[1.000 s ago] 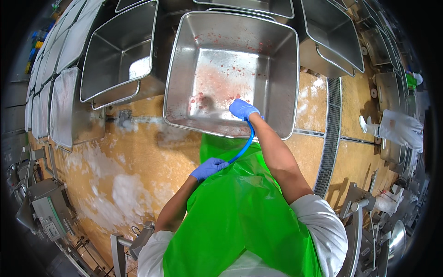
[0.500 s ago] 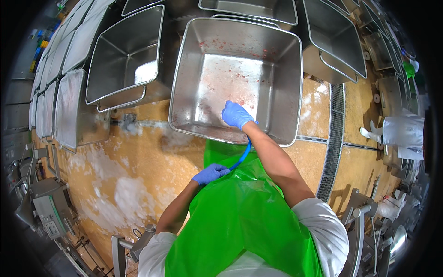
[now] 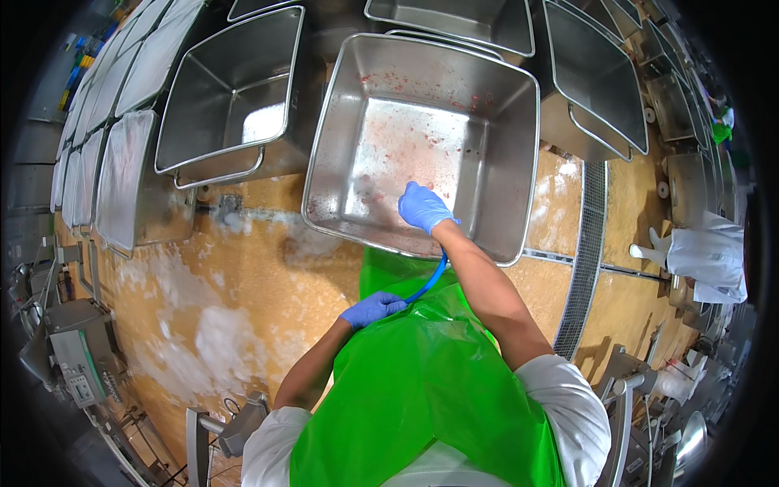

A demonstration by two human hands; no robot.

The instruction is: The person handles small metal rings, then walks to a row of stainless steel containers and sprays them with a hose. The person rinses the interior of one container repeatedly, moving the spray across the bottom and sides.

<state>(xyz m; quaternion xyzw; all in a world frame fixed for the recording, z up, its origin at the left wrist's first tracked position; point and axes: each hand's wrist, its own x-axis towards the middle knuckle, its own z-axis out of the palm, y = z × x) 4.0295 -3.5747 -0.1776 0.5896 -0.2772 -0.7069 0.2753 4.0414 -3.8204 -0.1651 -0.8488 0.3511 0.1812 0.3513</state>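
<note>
A large square metal bin (image 3: 422, 61) stands right in front of me, its inner walls and bottom flecked with red bits. Over its near side reaches my right hand (image 3: 425, 207), blue-gloved and closed round a blue hose (image 3: 431, 282); the hose's front end is hidden by that hand. The hose runs back across the bin's near rim to my left hand (image 3: 373, 310), also in a blue glove, which is closed on it beside my green apron (image 3: 430, 381). Where the hose goes beyond the left hand cannot be seen.
More metal bins stand around: one with a handle at the left (image 3: 231, 89), one at the right (image 3: 596, 85). Covered bins (image 3: 126, 178) line the far left. White foam (image 3: 203, 349) lies on the yellowish floor beside a drain grate (image 3: 586, 243). A person in white (image 3: 706, 256) is at the right.
My right hand has shifted slightly right and down inside the bin, still round the hose. The bins appear a little turned in the view. My left hand has hardly moved.
</note>
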